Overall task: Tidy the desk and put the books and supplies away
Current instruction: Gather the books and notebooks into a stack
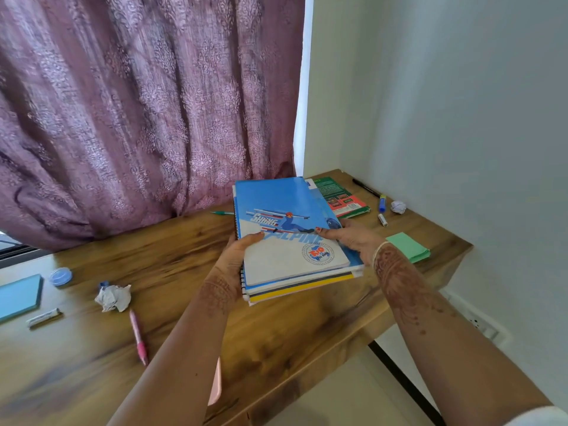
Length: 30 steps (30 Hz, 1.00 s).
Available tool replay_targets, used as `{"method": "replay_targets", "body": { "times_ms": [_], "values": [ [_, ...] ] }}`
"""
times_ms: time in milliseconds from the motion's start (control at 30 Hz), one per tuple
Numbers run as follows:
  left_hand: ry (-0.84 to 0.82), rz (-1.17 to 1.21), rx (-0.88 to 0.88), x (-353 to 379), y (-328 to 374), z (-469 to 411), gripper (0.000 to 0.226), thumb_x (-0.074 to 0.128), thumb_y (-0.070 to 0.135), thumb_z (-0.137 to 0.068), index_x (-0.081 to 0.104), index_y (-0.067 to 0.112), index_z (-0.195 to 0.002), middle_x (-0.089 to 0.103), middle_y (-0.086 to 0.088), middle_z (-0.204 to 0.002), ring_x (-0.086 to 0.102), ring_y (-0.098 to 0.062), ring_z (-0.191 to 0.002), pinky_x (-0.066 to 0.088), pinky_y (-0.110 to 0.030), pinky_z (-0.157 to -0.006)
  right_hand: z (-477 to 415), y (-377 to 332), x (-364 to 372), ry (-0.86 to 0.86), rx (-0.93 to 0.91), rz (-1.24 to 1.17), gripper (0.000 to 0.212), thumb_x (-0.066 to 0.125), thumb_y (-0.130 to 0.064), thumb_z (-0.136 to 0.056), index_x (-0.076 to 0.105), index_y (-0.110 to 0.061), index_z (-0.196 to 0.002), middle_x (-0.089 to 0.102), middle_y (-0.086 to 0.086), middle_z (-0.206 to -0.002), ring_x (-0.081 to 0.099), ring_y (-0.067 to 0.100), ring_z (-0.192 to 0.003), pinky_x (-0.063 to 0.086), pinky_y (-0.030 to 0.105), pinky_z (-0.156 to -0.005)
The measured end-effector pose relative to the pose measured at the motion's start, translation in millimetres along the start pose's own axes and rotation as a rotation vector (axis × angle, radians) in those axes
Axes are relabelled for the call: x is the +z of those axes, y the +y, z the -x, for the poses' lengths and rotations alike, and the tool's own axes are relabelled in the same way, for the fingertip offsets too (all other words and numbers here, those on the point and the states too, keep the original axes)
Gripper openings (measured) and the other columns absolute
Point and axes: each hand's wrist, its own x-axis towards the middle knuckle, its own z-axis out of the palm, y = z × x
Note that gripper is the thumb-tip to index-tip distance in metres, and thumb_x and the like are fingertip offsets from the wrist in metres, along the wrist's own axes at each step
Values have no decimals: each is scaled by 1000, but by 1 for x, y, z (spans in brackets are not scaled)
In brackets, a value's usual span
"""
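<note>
A stack of notebooks (285,210), topped by a blue one with a skier on its cover, is held above the wooden desk (190,250). My left hand (238,250) grips the stack's left edge, thumb on the cover. My right hand (356,238) grips the right edge. A green book (341,195) lies flat at the desk's far right corner, partly hidden by the stack.
Scattered on the desk: crumpled paper (113,298), pink pen (138,336), white marker (43,316), blue lid (61,275), light blue pad (18,296), green pen (222,213), green sticky notes (408,245), a paper ball (398,206), blue-capped marker (382,202), black pen (365,188). Curtain behind, wall at right.
</note>
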Motion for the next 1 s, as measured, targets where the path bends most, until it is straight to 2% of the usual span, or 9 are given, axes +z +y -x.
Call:
{"method": "replay_targets", "body": {
  "times_ms": [133,200,267,333,500,667,767,833,1000],
  "values": [
    [14,27,59,7,-1,-25,59,76,14,-78,55,10,-133,69,-21,-116,73,-29,-79,59,-36,-60,-35,-5,-16,-27,-37,75,42,76,-45,-78,63,-9,-96,73,12,-98,69,30,-93,55,46,-90],
    [26,39,78,11,-2,-42,62,78,14,-75,56,9,-132,69,-22,-116,73,-29,-79,59,-36,-61,-66,-7,-29,21,-55,111,51,70,-56,-78,69,-8,-95,72,7,-95,66,27,-91,54,39,-87],
    [41,46,61,14,-3,-58,72,81,17,-66,56,8,-133,69,-22,-116,73,-31,-82,59,-38,-63,-103,-2,-46,138,-79,139,32,62,-42,-89,66,-10,-88,69,9,-92,61,24,-83,55,37,-78],
    [62,50,57,17,-4,-73,74,81,17,-64,56,8,-133,69,-22,-116,73,-33,-85,60,-39,-66,-137,5,-64,274,-134,221,15,56,-22,-89,66,-12,-85,69,13,-96,62,28,-86,54,45,-86],
    [107,80,51,33,-9,-103,59,76,13,-72,58,9,-128,70,-23,-113,71,-35,-86,62,-44,-68,-201,21,-93,339,-193,586,27,52,-15,-91,66,-5,-112,66,18,-116,61,36,-107,48,37,-92],
    [107,121,55,51,-8,-127,59,76,9,-74,56,11,-129,69,-24,-116,68,-40,-96,59,-52,-78,-254,31,-113,288,-78,800,55,55,-55,-84,62,-16,-123,64,11,-125,60,30,-111,49,35,-92],
    [138,107,42,55,-7,-140,63,77,13,-74,54,12,-132,68,-23,-117,67,-41,-98,60,-50,-77,-287,41,-120,240,-38,935,94,36,-89,-58,61,-23,-120,66,7,-120,62,28,-106,49,36,-85],
    [146,107,45,59,-6,-145,64,77,12,-72,54,11,-132,69,-23,-116,70,-38,-93,61,-46,-71,-292,41,-120,266,-78,1025,108,26,-99,-44,63,-24,-112,68,4,-111,64,27,-99,53,35,-81],
    [189,146,89,69,-5,-154,39,68,7,-79,61,14,-117,73,-21,-105,73,-30,-75,62,-42,-62,-284,12,-124,214,-131,1137,87,56,-88,-52,64,-22,-108,69,4,-107,65,25,-97,52,32,-81]
  ]
}}
